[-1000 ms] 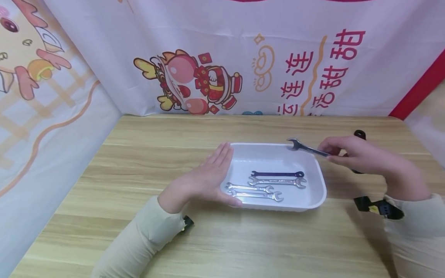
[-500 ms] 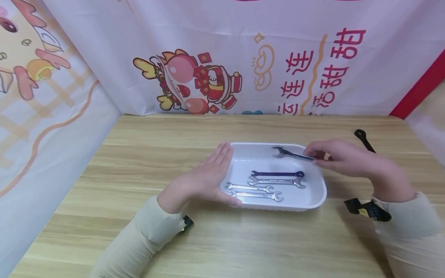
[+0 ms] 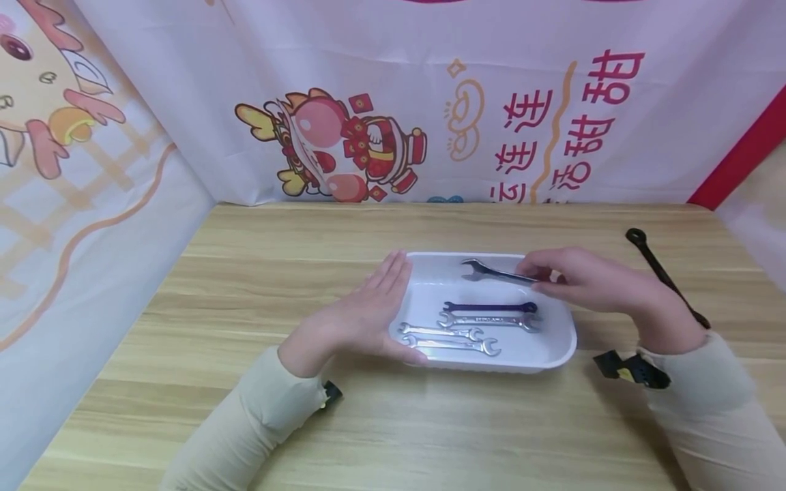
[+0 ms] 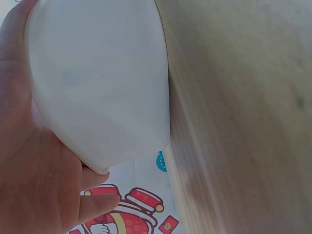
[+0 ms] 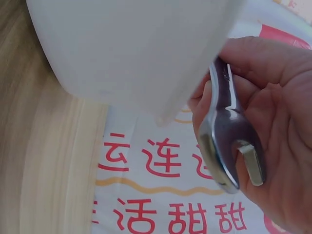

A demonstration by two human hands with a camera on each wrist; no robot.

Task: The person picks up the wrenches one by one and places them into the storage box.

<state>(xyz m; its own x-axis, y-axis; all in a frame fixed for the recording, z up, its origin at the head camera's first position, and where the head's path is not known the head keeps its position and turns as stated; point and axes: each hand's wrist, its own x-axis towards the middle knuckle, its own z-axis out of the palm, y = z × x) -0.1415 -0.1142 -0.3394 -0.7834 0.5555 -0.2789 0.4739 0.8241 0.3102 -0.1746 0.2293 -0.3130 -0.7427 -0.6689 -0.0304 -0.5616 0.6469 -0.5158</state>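
Fingers (image 3: 540, 267) of the right hand (image 3: 589, 283) pinch a silver wrench (image 3: 494, 271) above the tray (image 3: 568, 341); left hand (image 3: 356, 317), fingers straight, touches its side.

White tray (image 3: 561, 348) on light wood-grain table (image 3: 393, 423); silver wrenches (image 3: 451, 339), one dark blue wrench (image 3: 489, 307). Black wrench (image 3: 666, 276) at 3 o'clock. Cream sleeves (image 3: 258, 416).

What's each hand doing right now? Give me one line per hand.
Left hand: open, fingers straight, pressed flat against the white tray.
Right hand: pinching a silver wrench over the tray.
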